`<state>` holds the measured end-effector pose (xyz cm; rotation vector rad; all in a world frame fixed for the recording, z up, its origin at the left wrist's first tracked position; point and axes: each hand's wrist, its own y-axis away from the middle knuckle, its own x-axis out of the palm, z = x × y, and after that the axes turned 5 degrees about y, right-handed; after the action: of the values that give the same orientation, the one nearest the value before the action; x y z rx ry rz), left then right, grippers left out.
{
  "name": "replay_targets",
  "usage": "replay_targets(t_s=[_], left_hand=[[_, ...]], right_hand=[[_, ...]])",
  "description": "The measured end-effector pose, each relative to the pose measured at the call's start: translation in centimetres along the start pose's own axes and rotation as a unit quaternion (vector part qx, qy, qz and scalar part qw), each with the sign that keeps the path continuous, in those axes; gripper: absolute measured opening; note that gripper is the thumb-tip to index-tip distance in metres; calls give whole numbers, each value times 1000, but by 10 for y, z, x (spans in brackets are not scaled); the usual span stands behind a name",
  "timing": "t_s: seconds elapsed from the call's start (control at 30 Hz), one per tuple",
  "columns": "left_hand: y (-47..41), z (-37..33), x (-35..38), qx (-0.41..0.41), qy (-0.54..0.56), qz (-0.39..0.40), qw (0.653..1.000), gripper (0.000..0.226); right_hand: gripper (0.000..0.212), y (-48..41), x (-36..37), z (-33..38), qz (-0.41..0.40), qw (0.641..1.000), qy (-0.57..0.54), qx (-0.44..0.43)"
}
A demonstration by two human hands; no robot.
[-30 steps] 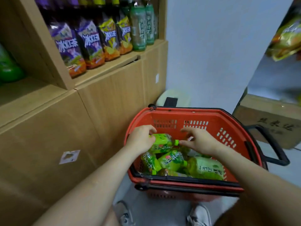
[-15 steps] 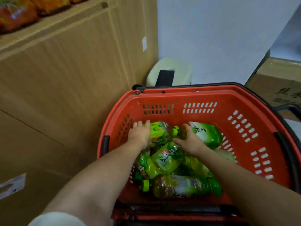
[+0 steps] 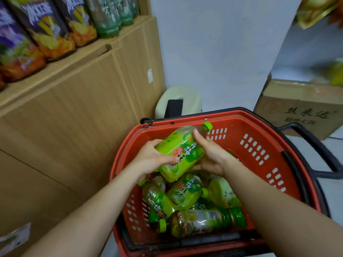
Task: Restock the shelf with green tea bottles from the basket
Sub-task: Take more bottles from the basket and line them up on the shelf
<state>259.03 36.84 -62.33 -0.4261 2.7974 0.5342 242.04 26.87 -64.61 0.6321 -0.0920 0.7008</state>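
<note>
A green tea bottle with a green label and cap is lifted above the red basket, tilted with its cap pointing up and right. My left hand grips its lower end and my right hand grips its upper body. Several more green tea bottles lie piled in the basket below, one clear-sided bottle across the near side. On the wooden shelf at upper left stand green bottles beside purple-and-orange labelled bottles.
The wooden cabinet front runs along the left, close to the basket. A pale stool stands behind the basket by the white wall. A cardboard box sits at right, and the basket's black handle sticks out toward it.
Both hands, which were down among the bottles, have raised one green tea bottle out of the pile. The view has tilted up, so the shelf bottles show again.
</note>
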Motion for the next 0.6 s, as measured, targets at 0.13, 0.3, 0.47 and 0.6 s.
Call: replay_targets(t_s=[0.13,0.3,0.47,0.6], left_hand=[[-5,-1,26,0,161,82,984,90],[-18,-14,61,1,175,204,963,73],[-51,7,82,4,-128,102,986,64],[-66,35,105,-29,-286,101,953,61]], right_hand=[[87,27,-30,47,5,987,119,-112],[112,57,-54,74,-101,929,299,-192],[104,61,-71,61,-253,731,605,-188],[100,62,-98,48,-287,804,504,-130]])
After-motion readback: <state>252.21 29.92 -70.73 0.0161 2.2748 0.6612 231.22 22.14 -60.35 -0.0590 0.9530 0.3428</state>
